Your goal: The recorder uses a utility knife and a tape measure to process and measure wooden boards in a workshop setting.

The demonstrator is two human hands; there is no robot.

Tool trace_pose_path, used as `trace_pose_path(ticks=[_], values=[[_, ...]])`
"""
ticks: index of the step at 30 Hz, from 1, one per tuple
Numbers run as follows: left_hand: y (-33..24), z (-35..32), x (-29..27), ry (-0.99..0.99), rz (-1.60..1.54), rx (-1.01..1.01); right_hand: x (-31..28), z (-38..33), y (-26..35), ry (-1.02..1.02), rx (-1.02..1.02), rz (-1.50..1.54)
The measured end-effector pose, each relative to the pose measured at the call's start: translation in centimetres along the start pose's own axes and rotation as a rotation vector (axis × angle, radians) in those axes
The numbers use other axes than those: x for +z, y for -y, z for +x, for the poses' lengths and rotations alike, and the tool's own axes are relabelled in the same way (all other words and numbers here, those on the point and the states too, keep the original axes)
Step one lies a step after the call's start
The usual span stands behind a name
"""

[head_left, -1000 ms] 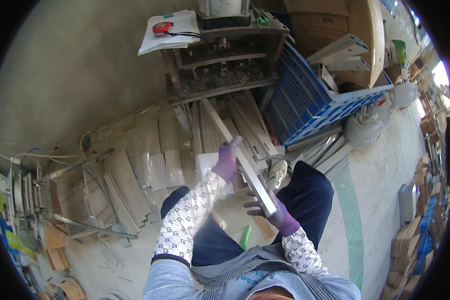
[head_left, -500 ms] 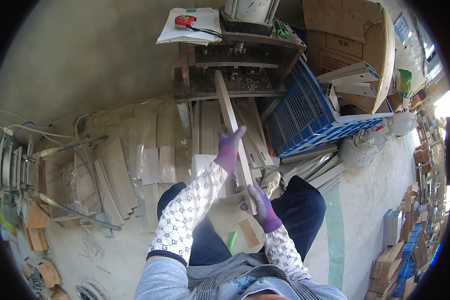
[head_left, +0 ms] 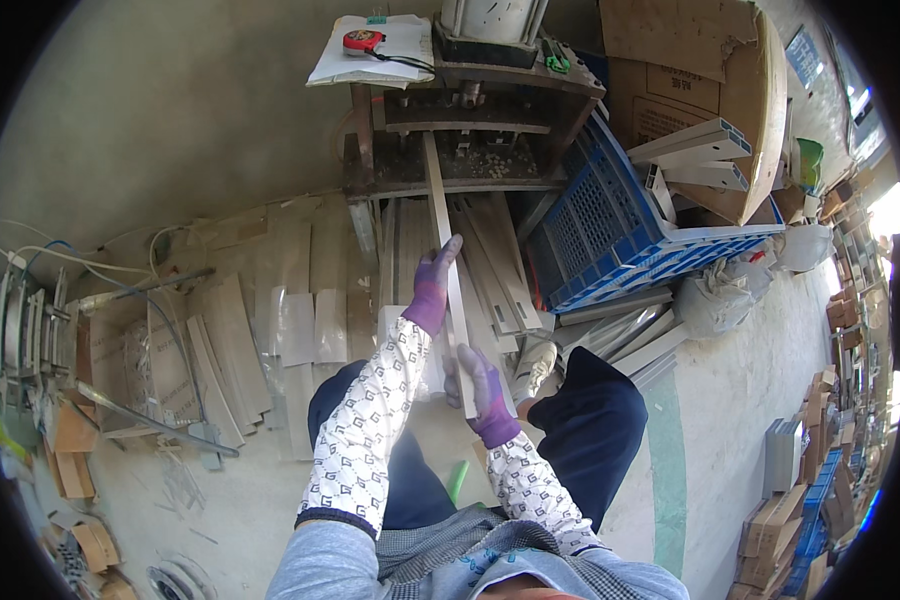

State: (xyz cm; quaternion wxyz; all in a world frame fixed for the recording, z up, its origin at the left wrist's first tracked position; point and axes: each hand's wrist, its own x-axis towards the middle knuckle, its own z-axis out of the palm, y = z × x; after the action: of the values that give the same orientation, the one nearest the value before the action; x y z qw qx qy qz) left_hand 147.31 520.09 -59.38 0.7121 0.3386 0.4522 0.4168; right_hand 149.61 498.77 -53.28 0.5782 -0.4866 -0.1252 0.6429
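On the floor at my far left stood one metal frame [head_left: 32, 335], and after it lay flat pale strips [head_left: 248, 350], which overlapped too much for me to count. Farther to the right and higher, one stack of paper [head_left: 332, 66] carried one red tape measure [head_left: 363, 42]. Next to it was the dark worktop [head_left: 390, 180] of one press.

My left hand [head_left: 434, 283] was the nearer one to this press. Its grip was closed around one long pale bar [head_left: 456, 310], about at the middle. The bar lay directly inside both my grips, and its long axis ran from my knees forward, leaning slightly to the left. Its far end was over the worktop, under the crosspiece [head_left: 470, 127]; whether it touched, I could not tell. My right hand [head_left: 486, 395] had its grip bent around the near end, with no more opening than the bar required.

To the right I counted one green-handled tool [head_left: 557, 62], one blue crate [head_left: 585, 225], three hollow profiles [head_left: 682, 147] leaning out of it, one big carton [head_left: 660, 92], and one clear bag [head_left: 725, 298] beside the crate.
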Motion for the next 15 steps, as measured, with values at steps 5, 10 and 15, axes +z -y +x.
trace_pose_path(ticks=[5,10,15], values=[[-0.8,-3.1,2.2,-0.028,0.017,-0.141,0.0,1.2,2.1,-0.050,-0.010,-0.036],[-5.2,-2.4,2.8,-0.128,0.029,-0.231,2.9,2.7,5.1,-0.095,-0.301,-0.406],[-6.1,-1.9,3.3,-0.175,-0.014,-0.205,3.7,3.2,5.7,-0.200,-0.186,-0.409]])
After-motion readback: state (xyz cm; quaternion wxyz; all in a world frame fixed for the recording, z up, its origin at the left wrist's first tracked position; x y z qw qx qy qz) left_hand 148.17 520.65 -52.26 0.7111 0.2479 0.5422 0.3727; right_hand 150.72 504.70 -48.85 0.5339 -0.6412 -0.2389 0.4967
